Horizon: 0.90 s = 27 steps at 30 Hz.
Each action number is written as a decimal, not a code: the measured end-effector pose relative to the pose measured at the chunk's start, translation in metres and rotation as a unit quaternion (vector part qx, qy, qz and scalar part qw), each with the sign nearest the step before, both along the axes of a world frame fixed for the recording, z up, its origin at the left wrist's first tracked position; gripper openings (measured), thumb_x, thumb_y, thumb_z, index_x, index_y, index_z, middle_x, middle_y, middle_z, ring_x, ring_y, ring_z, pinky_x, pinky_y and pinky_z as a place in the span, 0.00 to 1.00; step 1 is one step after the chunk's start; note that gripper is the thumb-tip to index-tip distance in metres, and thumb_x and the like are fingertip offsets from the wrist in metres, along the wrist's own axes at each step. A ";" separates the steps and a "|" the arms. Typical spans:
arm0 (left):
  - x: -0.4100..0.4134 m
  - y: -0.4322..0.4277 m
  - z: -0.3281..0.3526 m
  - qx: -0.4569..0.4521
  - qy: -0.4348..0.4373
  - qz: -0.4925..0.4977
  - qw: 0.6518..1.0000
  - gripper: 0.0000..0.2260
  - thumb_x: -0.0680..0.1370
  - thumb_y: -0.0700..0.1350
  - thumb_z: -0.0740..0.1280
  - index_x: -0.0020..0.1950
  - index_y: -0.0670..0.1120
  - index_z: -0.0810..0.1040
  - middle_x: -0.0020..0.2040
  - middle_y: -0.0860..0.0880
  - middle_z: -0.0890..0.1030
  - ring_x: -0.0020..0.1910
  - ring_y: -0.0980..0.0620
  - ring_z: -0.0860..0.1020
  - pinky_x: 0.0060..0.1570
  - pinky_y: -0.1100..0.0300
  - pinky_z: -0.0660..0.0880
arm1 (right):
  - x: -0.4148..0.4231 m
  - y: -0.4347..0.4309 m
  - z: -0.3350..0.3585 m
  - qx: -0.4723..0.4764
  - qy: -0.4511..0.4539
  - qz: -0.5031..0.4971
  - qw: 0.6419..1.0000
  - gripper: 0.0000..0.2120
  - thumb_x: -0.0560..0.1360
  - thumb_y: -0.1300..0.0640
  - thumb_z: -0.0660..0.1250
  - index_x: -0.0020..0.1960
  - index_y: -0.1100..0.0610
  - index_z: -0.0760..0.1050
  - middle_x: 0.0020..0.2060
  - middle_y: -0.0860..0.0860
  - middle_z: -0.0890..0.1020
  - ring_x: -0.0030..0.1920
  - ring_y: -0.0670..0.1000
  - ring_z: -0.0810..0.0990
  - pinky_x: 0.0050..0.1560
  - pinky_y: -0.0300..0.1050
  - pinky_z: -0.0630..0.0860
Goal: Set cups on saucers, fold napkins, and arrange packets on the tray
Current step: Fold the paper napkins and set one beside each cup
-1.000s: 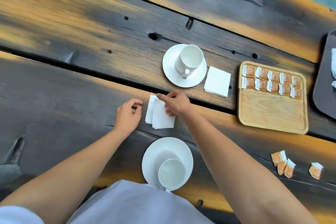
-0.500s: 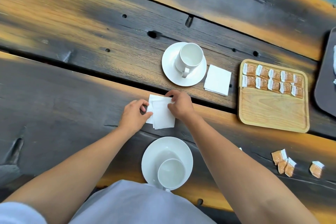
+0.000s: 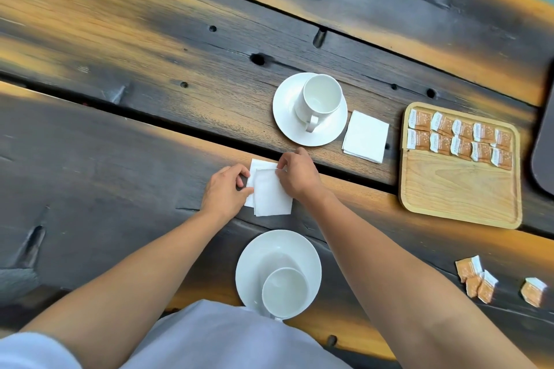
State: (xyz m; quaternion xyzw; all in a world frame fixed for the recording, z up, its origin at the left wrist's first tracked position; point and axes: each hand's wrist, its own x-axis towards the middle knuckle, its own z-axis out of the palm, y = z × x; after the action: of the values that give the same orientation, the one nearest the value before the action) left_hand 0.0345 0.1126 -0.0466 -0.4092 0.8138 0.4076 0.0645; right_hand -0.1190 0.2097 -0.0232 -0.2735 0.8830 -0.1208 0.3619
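Observation:
A white paper napkin (image 3: 271, 196) lies half folded on the table between my hands. My left hand (image 3: 224, 193) pinches its left edge. My right hand (image 3: 298, 174) pinches its upper right corner. Beyond it a white cup (image 3: 322, 99) stands on a saucer (image 3: 284, 111), with a folded napkin (image 3: 365, 136) to its right. Close to me a second cup (image 3: 284, 292) sits on a saucer (image 3: 269, 252). The wooden tray (image 3: 458, 192) at the right holds two rows of orange packets (image 3: 458, 139). Several loose packets (image 3: 479, 278) lie at the near right.
The table is dark scorched planks with gaps and knot holes (image 3: 257, 59). A dark tray (image 3: 544, 141) shows at the right edge. My pale shirt (image 3: 209, 338) fills the bottom of the view.
My left hand has closed onto the napkin's left edge, and my right hand has shifted onto its upper right corner. The top layer of the napkin now sits more squarely.

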 end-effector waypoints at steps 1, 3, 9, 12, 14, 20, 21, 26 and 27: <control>0.000 0.000 0.000 -0.004 0.000 -0.003 1.000 0.10 0.71 0.42 0.75 0.47 0.52 0.77 0.39 0.53 0.75 0.39 0.53 0.74 0.36 0.62 0.66 | 0.000 -0.002 -0.001 -0.008 -0.007 -0.013 1.000 0.03 0.77 0.56 0.66 0.48 0.54 0.78 0.53 0.55 0.72 0.53 0.57 0.76 0.57 0.51 0.75; 0.001 -0.001 -0.001 -0.005 0.001 -0.005 1.000 0.10 0.71 0.40 0.73 0.47 0.53 0.77 0.39 0.53 0.75 0.39 0.53 0.74 0.33 0.65 0.64 | 0.000 -0.006 -0.002 -0.013 -0.016 -0.036 0.999 0.05 0.77 0.55 0.66 0.49 0.55 0.79 0.53 0.55 0.73 0.53 0.56 0.76 0.57 0.50 0.75; 0.004 -0.005 -0.002 0.014 0.002 -0.014 1.000 0.09 0.73 0.41 0.71 0.48 0.55 0.78 0.40 0.54 0.76 0.36 0.57 0.72 0.33 0.66 0.64 | 0.005 -0.014 -0.003 -0.001 -0.014 -0.057 0.998 0.05 0.77 0.55 0.64 0.49 0.54 0.78 0.55 0.55 0.74 0.54 0.57 0.77 0.56 0.50 0.76; 0.006 -0.004 -0.002 0.024 0.007 -0.007 1.000 0.08 0.76 0.42 0.65 0.46 0.56 0.77 0.41 0.54 0.76 0.36 0.58 0.73 0.34 0.67 0.64 | 0.007 -0.015 -0.002 0.001 -0.009 -0.057 0.998 0.05 0.77 0.55 0.64 0.49 0.54 0.77 0.55 0.55 0.73 0.54 0.58 0.77 0.55 0.51 0.76; 0.003 -0.004 0.000 0.028 0.015 0.010 0.999 0.04 0.77 0.46 0.65 0.44 0.55 0.77 0.40 0.55 0.77 0.38 0.58 0.74 0.36 0.64 0.67 | 0.007 -0.014 -0.001 -0.003 -0.005 -0.048 0.999 0.05 0.77 0.55 0.63 0.50 0.54 0.77 0.54 0.55 0.73 0.53 0.58 0.77 0.55 0.51 0.76; -0.006 -0.002 0.000 -0.013 -0.034 0.021 0.999 0.08 0.74 0.48 0.72 0.41 0.51 0.74 0.36 0.54 0.75 0.38 0.52 0.74 0.37 0.57 0.70 | 0.014 -0.005 0.009 -0.041 0.053 -0.043 0.997 0.11 0.77 0.59 0.64 0.59 0.57 0.73 0.57 0.55 0.73 0.57 0.59 0.75 0.56 0.53 0.75; -0.007 -0.001 0.000 -0.019 -0.040 0.023 0.999 0.08 0.74 0.48 0.71 0.41 0.51 0.73 0.36 0.54 0.75 0.38 0.52 0.74 0.37 0.57 0.68 | 0.019 0.000 0.011 -0.056 0.079 -0.029 0.995 0.12 0.76 0.60 0.64 0.59 0.58 0.73 0.57 0.56 0.73 0.58 0.59 0.74 0.56 0.53 0.75; -0.010 0.003 0.003 -0.049 -0.051 0.000 0.998 0.06 0.75 0.48 0.70 0.42 0.50 0.73 0.38 0.53 0.75 0.40 0.49 0.75 0.38 0.55 0.70 | 0.045 0.025 0.000 -0.044 0.083 0.151 0.984 0.29 0.77 0.56 0.64 0.75 0.60 0.60 0.74 0.58 0.63 0.73 0.60 0.64 0.69 0.53 0.68; -0.010 0.004 0.004 -0.053 -0.053 -0.003 0.997 0.06 0.75 0.48 0.69 0.42 0.50 0.73 0.38 0.53 0.75 0.40 0.48 0.75 0.39 0.55 0.72 | 0.048 0.030 -0.006 -0.020 0.076 0.187 0.979 0.33 0.80 0.53 0.62 0.79 0.61 0.53 0.79 0.58 0.55 0.78 0.59 0.55 0.76 0.53 0.59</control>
State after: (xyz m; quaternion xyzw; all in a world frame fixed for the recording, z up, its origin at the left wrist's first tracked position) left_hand 0.0243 0.1168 -0.0426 -0.4309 0.8309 0.3412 0.0864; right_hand -0.0710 0.2392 -0.0289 -0.4493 0.8387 -0.0474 0.3041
